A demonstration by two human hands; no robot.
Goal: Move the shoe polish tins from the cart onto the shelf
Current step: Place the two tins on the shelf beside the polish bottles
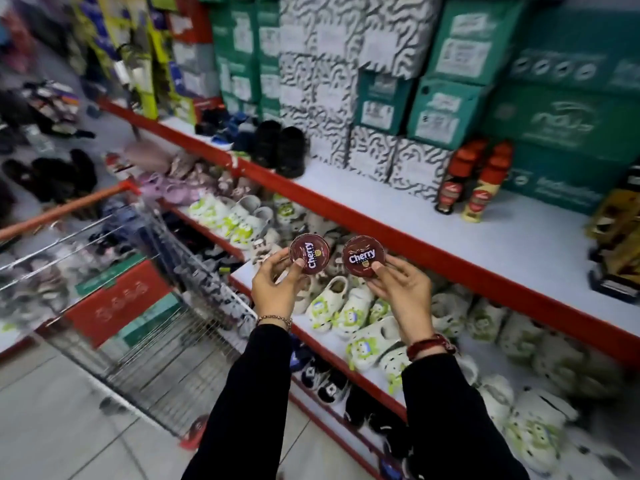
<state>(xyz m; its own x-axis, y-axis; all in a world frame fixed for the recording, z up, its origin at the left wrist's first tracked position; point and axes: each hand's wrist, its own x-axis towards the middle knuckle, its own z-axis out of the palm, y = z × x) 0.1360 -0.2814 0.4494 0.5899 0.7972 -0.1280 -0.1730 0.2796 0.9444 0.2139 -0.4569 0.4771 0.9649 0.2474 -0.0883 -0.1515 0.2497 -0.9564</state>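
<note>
My left hand (275,289) holds one round dark-red shoe polish tin (308,252) with "Cherry" on its lid, thumb on the lower edge. My right hand (403,292) holds a second dark-red tin (363,256) the same way. Both tins are held up side by side, lids facing me, in front of the red edge of the shelf (398,233) and below its pale top surface. The wire cart (173,306) stands to the left of my hands.
Two red-capped polish bottles (474,181) stand on the shelf at the right, in front of stacked green and patterned shoe boxes (381,81). Black shoes (280,147) sit further left. Lower shelves hold white clogs (363,313). Red and green boxes (117,306) lie in the cart.
</note>
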